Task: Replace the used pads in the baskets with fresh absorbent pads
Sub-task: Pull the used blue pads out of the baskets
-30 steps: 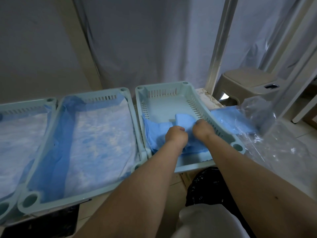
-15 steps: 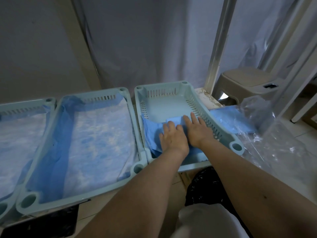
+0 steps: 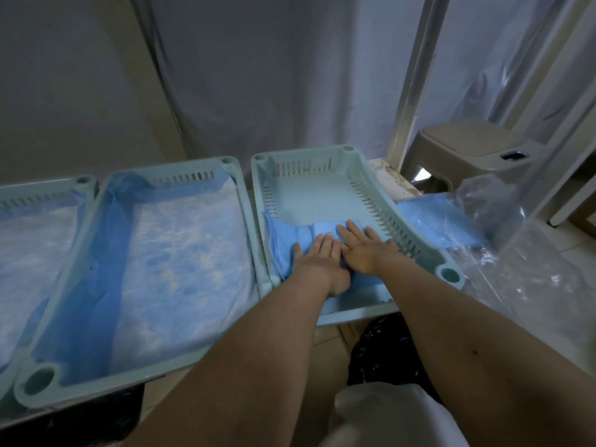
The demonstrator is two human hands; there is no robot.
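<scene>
Three pale blue baskets stand side by side. In the right basket [image 3: 406, 230] a partly folded blue pad [image 3: 290, 237] lies over the near half of the floor. My left hand [image 3: 317, 256] and my right hand [image 3: 361, 250] press flat on it, fingers straight, side by side. The far half of that basket's floor is bare. The middle basket [image 3: 245, 221] holds a spread blue and white pad [image 3: 174, 259]. The left basket [image 3: 48, 188] also holds a spread pad [image 3: 29, 250].
A stack of folded blue pads [image 3: 432, 221] lies in a clear plastic bag [image 3: 522, 262] right of the baskets. A beige plastic stool [image 3: 467, 146] stands behind. A black bag [image 3: 377, 359] sits below my arms. Grey sheeting hangs at the back.
My hands went from gripping the bunched pad to lying flat on it with straight fingers. The pad has been pushed down and spread further over the basket floor.
</scene>
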